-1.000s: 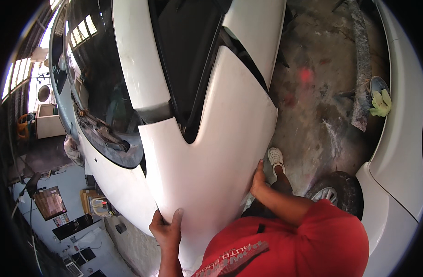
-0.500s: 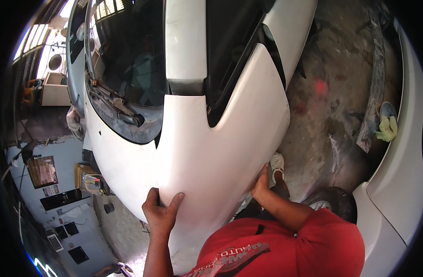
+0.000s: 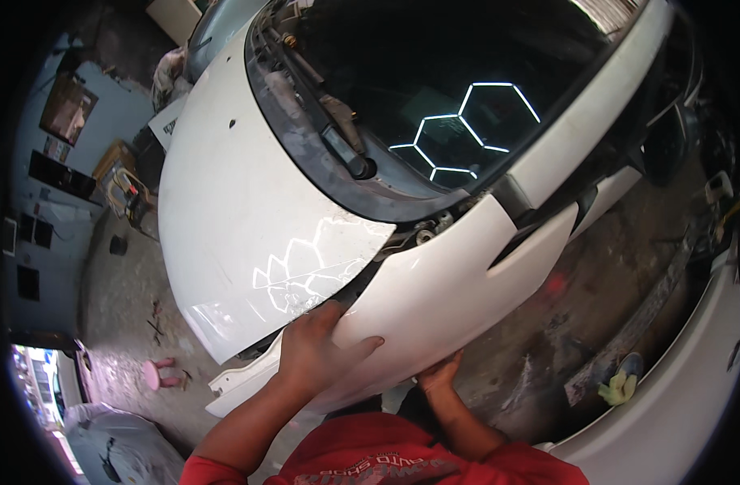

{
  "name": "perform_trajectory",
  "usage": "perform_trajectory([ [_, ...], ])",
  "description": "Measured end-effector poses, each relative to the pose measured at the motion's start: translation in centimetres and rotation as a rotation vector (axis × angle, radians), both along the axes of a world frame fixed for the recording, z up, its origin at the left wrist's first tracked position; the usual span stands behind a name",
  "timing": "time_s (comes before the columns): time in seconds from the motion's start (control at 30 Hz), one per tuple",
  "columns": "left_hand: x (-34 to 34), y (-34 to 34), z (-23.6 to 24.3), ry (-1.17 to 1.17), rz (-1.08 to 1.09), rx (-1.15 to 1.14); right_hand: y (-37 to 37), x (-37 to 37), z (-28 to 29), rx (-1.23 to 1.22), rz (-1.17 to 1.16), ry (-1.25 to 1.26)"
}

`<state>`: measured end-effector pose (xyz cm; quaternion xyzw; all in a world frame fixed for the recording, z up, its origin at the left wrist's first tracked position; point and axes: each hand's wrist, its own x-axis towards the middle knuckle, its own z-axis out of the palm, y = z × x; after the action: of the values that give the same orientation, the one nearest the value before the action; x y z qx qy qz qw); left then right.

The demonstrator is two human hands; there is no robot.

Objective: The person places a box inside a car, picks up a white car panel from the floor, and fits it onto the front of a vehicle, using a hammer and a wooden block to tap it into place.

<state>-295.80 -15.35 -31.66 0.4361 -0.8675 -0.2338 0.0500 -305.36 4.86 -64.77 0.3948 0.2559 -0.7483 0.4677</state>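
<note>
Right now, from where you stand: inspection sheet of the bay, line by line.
Surface: concrete floor, stained, with a reddish patch on the right.
Parts being handled: white fender, with an open gap between it and the white hood.
Clutter: pink stool on the floor at left; crumpled yellow-green glove or cloth at right.
Hands: left hand on the fender's upper edge, thumb on the outer face; right hand at its lower edge, fingers partly hidden.
Cables: none made out clearly.
Surroundings: second white car at right; pale blue wall at upper left; hexagonal light reflections on the windshield.
</note>
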Motion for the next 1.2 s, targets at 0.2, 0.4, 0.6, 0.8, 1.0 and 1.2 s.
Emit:
perform_trajectory([
  [0.2, 0.2, 0.3, -0.1, 0.038, -0.070, 0.019, -0.7, -0.7, 0.9, -0.036, 0.088, 0.080],
  [0.4, -0.1, -1.3, 1.1, 0.059, -0.133, 0.005, -2.6, -0.1, 0.2, -0.041, 0.061, 0.078],
  [0.6, -1.2, -2.6, 0.8, 0.199, -0.137, 0.007, -4.4, -0.8, 1.3, -0.076, 0.008, 0.087],
  [0.8, -1.5, -2.3, 1.4, 0.066, -0.269, -0.057, -6.1, -1.7, 4.3, 0.000, -0.012, 0.190],
  [1.0, -1.5, -2.5, 1.3, 0.040, -0.278, -0.067, -4.6, -1.5, 1.2, -0.100, -0.009, 0.169],
  [1.2, -1.0, -1.9, 0.8, 0.072, -0.294, -0.084, -2.9, -0.8, -2.1, -0.108, -0.014, 0.127],
])
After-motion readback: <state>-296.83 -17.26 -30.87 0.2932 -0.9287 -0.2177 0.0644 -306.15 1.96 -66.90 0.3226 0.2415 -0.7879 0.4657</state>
